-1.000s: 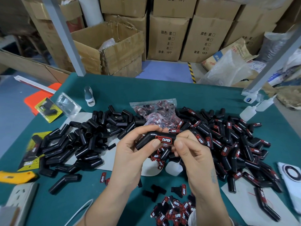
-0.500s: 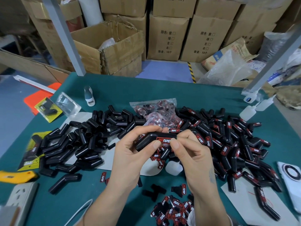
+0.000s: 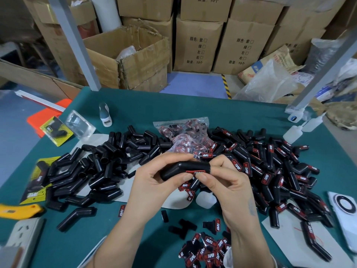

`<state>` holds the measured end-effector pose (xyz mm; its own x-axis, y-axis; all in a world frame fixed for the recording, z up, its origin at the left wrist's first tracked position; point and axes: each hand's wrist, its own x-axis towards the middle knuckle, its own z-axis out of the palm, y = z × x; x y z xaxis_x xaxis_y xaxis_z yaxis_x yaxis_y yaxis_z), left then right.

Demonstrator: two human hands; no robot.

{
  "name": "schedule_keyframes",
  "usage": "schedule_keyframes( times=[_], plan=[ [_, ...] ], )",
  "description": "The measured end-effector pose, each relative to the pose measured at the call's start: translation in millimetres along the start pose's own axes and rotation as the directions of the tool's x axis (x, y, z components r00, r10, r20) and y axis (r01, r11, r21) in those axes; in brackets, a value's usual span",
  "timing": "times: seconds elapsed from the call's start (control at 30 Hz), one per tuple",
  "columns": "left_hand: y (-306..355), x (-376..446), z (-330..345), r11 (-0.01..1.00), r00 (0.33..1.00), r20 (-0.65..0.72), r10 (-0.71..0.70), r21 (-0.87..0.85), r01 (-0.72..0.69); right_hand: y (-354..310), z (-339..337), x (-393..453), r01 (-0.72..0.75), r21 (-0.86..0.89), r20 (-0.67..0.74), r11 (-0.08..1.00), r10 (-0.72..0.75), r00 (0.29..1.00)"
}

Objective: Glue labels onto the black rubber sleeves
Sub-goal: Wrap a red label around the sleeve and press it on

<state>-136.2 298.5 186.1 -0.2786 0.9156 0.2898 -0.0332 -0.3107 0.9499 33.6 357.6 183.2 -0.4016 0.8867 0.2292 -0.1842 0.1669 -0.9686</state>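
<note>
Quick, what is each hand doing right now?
Left hand: grips the bent end of the black sleeve.
Right hand: pinches the same sleeve, thumb on its red label.

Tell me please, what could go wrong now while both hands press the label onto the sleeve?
1. The left hand and right hand pinch the label on the held sleeve; wet glue might reach the fingertips.
2. The label sits near the sleeve's lower edge, so it may set crooked.
3. Finished sleeves lie heaped; fresh labels could possibly stick together.
</note>
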Motion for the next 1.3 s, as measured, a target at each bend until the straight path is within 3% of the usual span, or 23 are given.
schedule_keyframes(
  times=[1.3],
  plan=[
    [11,-4,-3,0.999,1.0,-0.006,-0.017,0.036,0.017,-4,8,-5,0.117,-0.108,-0.051,0.987,-0.123,0.991]
  ],
)
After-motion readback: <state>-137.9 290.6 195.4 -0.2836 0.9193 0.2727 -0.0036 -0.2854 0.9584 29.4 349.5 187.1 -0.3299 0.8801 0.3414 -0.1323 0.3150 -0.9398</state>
